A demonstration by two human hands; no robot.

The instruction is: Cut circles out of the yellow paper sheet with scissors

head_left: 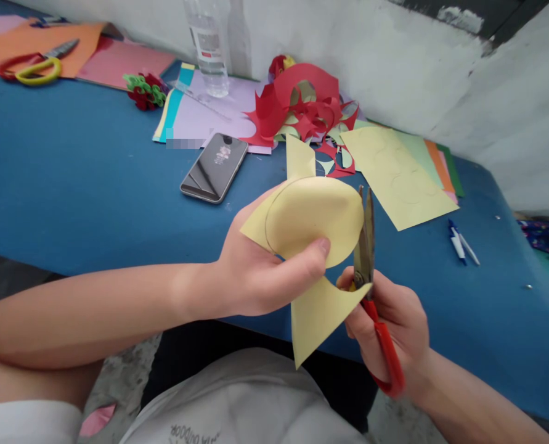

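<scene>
My left hand grips a piece of yellow paper, thumb pressed on top of it. A pencilled curve runs along the paper's left part, and its right side is cut to a rounded edge. A pointed strip of the same paper hangs below my thumb. In my right hand is a pair of scissors with red handles, the fingers wrapped round them. The blades point away from me, slightly apart, at the rounded edge of the paper. My right fingertips are partly hidden behind the scissors and the hanging strip.
A phone lies on the blue table. Behind it stand a clear bottle and red paper scraps. A yellow sheet and pens lie right. Other scissors rest on orange paper at far left.
</scene>
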